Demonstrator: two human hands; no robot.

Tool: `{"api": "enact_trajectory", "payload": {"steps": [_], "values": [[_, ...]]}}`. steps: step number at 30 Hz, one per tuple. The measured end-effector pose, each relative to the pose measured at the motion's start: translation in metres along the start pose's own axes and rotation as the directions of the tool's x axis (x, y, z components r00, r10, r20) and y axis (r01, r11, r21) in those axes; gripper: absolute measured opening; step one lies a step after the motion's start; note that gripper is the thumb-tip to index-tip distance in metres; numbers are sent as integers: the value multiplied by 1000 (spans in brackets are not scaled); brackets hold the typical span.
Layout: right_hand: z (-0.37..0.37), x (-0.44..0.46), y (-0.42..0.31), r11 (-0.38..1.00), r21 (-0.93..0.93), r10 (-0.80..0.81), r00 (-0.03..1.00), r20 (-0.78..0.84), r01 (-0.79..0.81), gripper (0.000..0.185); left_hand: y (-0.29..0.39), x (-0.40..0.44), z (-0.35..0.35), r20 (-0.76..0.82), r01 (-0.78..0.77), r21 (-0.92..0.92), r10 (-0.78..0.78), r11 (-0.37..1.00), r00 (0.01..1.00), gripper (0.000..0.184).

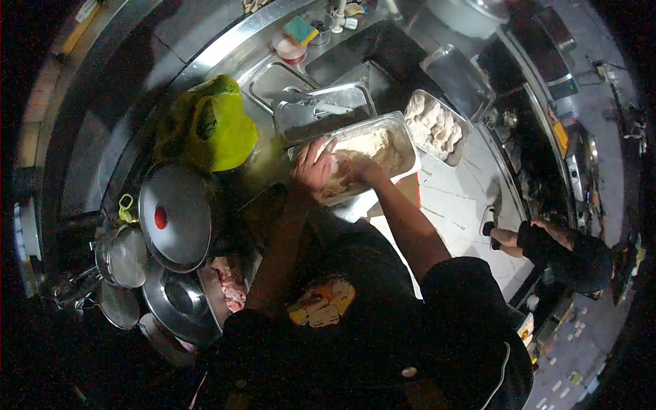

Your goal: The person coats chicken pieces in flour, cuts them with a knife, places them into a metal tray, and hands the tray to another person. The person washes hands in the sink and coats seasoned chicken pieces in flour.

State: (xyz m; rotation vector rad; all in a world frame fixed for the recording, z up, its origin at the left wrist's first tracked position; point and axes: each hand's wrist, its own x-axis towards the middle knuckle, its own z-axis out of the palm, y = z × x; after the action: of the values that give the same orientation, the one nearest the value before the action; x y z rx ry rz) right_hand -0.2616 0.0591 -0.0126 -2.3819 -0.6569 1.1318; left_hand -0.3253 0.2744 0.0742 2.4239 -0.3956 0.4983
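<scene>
A deep metal tray [414,147] of pale flour-like powder [383,145] is in front of me. My left hand [315,166] is at the tray's left end, its fingers stretched out and slightly apart, touching the powder or something coated in it. My right hand [362,171] reaches down into the powder; its fingers are hidden or too dark to make out. Just right of this tray, a second metal tray [456,158] bears several white-coated pieces [435,124]. Behind the powder tray stands another metal container [287,124] with a pale-handled utensil [333,108] in it.
A sink [355,55] with a tap [344,22] lies beyond the trays. Left are a yellow-green bag or cloth [229,133], a pan lid [176,219], strainers [128,256] and a container of raw meat [231,283]. Another person [564,253] is at right.
</scene>
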Motion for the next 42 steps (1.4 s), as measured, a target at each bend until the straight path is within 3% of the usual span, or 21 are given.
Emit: {"api": "enact_trajectory", "payload": {"steps": [1, 3, 5, 7, 9, 11, 14, 16, 18, 21, 24, 27, 30, 33, 35, 37, 40, 42], "values": [[-14, -8, -16, 996, 69, -65, 995, 71, 60, 72, 3, 0, -4, 4, 17, 17, -17, 1000, 1000, 46], [-9, -11, -21, 995, -23, 94, 986, -134, -98, 57, 9, -5, -1, 3, 105, 18, -105, 994, 994, 47], [-11, -10, -19, 994, 6, 105, 955, -279, -108, 46, 5, -5, 3, -13, 125, 8, -124, 992, 992, 46], [-15, -11, -21, 991, 124, -2, 937, -350, 48, 39, -1, -5, 5, -36, 84, -8, -84, 996, 996, 45], [-13, -7, -27, 966, -52, -247, 842, -480, 254, 36, -1, -7, 9, -92, 128, 43, -123, 991, 988, 44], [-5, 8, -43, 767, -514, -633, 587, -504, 385, 38, 0, -9, 18, -163, 185, 90, -169, 979, 972, 43], [-14, -14, -57, 822, -496, -532, 688, -494, 280, 59, -4, -12, 35, -273, 219, 153, -171, 964, 947, 43], [-24, -21, -62, 843, -482, -440, 821, -364, 239, 62, -7, -12, 35, -300, 154, 206, -87, 966, 950, 44], [-38, -15, -59, 852, -470, -302, 950, -83, 230, 52, -7, -11, 32, -287, 96, 177, -41, 979, 957, 43], [-34, -10, -35, 867, -403, -371, 919, -134, 292, 58, -3, -6, 21, -262, 43, 162, 1, 986, 965, 41], [-19, 11, -20, 839, -481, -305, 952, -31, 253, 58, -17, -10, 35, -228, -2, 200, 48, 980, 972, 42], [-42, -22, -50, 861, -400, -408, 896, -175, 314, 62, -21, -11, 33, -193, -32, 176, 66, 984, 979, 43], [-66, -37, -73, 955, -185, -248, 967, -59, 233, 73, -17, -11, 27, -205, -32, 130, 58, 991, 977, 43], [-74, -36, -74, 1000, -11, -14, 1000, 7, 14, 77, -14, -8, 21, -163, -68, 154, 93, 986, 982, 43], [-65, -26, -61, 999, 35, -2, 1000, -27, 3, 74, -15, -8, 19, -139, -71, 173, 96, 982, 986, 45], [-55, -22, -46, 988, 10, -149, 981, -128, 151, 69, -14, -11, 21, -146, -39, 173, 65, 984, 987, 47], [-46, -30, -36, 965, 36, -241, 930, -277, 261, 56, -16, -15, 20, -77, 4, 123, 5, 992, 997, 50], [-51, -26, -29, 978, 172, -121, 992, 27, 114, 55, -17, -19, 22, -56, 52, 116, -46, 992, 997, 52]]}}
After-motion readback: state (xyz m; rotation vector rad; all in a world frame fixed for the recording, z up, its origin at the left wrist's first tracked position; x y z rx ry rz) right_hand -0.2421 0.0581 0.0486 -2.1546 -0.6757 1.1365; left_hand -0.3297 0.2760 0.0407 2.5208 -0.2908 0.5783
